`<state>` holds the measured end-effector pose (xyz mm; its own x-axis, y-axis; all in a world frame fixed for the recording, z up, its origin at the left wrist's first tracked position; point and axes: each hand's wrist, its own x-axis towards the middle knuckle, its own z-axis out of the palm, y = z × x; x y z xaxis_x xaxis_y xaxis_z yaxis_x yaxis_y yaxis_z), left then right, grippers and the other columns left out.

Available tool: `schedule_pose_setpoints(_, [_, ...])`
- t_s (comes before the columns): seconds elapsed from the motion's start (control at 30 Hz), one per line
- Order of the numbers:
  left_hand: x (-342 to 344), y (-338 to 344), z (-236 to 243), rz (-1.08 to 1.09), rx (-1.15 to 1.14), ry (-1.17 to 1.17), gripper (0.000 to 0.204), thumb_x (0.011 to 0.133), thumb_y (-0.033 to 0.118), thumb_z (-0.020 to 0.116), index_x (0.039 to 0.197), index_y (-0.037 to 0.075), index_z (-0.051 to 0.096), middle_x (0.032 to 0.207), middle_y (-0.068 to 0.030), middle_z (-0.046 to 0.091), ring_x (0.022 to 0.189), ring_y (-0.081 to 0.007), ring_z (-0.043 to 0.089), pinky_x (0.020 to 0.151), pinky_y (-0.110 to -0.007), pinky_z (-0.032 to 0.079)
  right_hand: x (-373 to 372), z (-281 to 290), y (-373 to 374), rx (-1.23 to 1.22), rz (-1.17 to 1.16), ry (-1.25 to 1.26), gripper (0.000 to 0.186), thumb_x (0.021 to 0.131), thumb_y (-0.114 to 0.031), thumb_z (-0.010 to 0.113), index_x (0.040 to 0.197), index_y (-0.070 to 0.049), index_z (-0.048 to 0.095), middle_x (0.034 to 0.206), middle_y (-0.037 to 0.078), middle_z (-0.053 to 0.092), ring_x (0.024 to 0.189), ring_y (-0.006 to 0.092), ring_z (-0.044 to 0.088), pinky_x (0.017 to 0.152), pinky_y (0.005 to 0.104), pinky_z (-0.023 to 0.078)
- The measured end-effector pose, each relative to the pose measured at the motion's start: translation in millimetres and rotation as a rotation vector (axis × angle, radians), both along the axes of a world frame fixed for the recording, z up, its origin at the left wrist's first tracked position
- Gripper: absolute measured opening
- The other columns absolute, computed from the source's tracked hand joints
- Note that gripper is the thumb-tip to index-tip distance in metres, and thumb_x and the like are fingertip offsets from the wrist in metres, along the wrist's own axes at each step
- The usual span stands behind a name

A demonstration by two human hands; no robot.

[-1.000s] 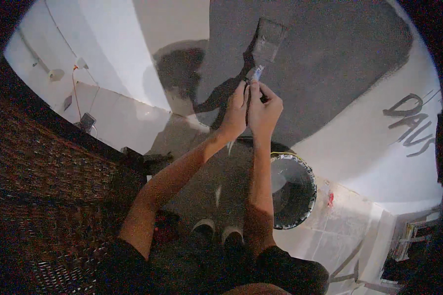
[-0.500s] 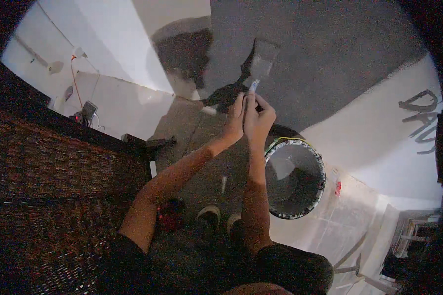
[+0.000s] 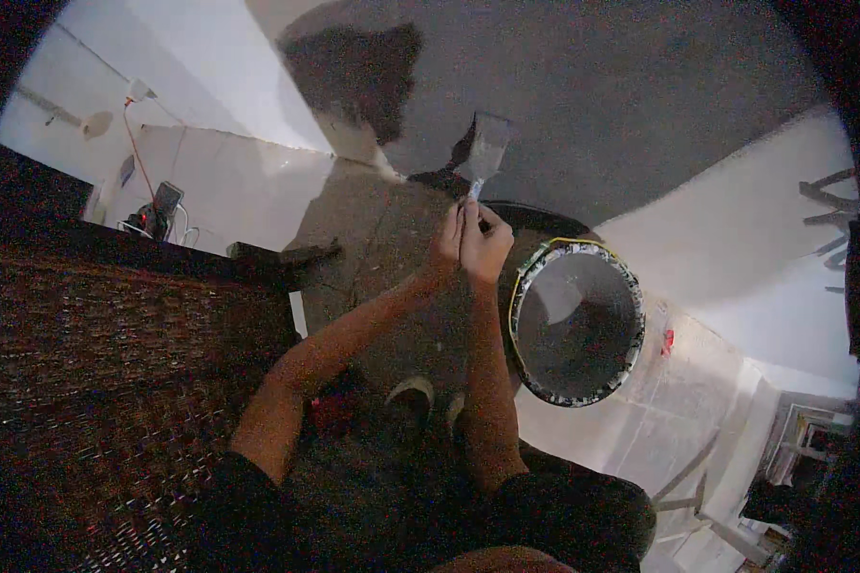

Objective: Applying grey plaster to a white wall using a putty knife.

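Both hands meet in front of me at the slim, pale handle of a flat paintbrush (image 3: 488, 153). Its flared head points away, toward a dark grey painted wall (image 3: 583, 105). My right hand (image 3: 487, 246) is closed, pinching the handle near its end. Pressed against it from the left, my left hand (image 3: 446, 246) is also closed on the handle; its fingertips are partly hidden. Just right of my right forearm stands a round bucket (image 3: 637, 320) with a paint-spattered rim and a yellowish upper edge. Grey paint (image 3: 578, 329) fills its inside, with a bright reflection.
A dark woven piece of furniture (image 3: 115, 382) takes up the left side. Beyond it are an orange cord (image 3: 134, 143) and small devices (image 3: 165, 205) by a white wall. A red item (image 3: 668, 343) lies right of the bucket. My shoes (image 3: 411, 392) are below.
My hands and the brush have come closer to me and slightly left. The view has shifted, so the bucket appears a little higher and farther right. Both hands keep their hold.
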<state>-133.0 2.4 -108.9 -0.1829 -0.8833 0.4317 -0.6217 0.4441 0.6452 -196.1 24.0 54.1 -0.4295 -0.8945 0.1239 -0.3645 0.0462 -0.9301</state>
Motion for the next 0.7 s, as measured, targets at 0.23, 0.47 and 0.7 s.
schedule_pose_setpoints(0.23, [45.2, 11.2, -44.5, -0.057, -0.069, -0.037, 0.06, 0.105, 0.016, 0.049, 0.157, -0.004, 0.027, 0.145, -0.0245, 0.048, 0.115, -0.0417, 0.059, 0.085, -0.043, 0.054, 14.8, -102.5, -10.4, -0.094, -0.106, 0.187, 0.033, 0.096, -0.033, 0.073, 0.099, -0.001, 0.081, 0.079, 0.016, 0.076, 0.066, 0.0217, 0.07, 0.065, 0.0379, 0.054])
schedule_pose_setpoints(0.47, [58.4, 26.4, -108.2, -0.069, 0.887, -0.004, 0.058, 0.11, 0.019, 0.04, 0.162, 0.003, 0.02, 0.151, -0.0277, 0.044, 0.121, -0.04, 0.056, 0.099, -0.051, 0.046, 17.1, -81.6, -0.6, 0.654, 0.024, -0.226, 0.032, 0.096, -0.036, 0.074, 0.095, -0.004, 0.082, 0.076, 0.013, 0.075, 0.064, 0.0222, 0.068, 0.066, 0.0408, 0.053])
schedule_pose_setpoints(0.7, [53.8, -18.2, -290.9, -0.168, 0.356, -0.026, 0.065, 0.111, 0.027, 0.038, 0.164, 0.001, 0.01, 0.168, -0.0244, 0.019, 0.152, -0.0382, 0.027, 0.123, -0.053, 0.024, 21.0, -225.7, -29.8, 0.052, -0.075, 0.039, 0.044, 0.097, -0.039, 0.072, 0.078, 0.001, 0.074, 0.066, 0.011, 0.067, 0.068, 0.0255, 0.065, 0.067, 0.0458, 0.052])
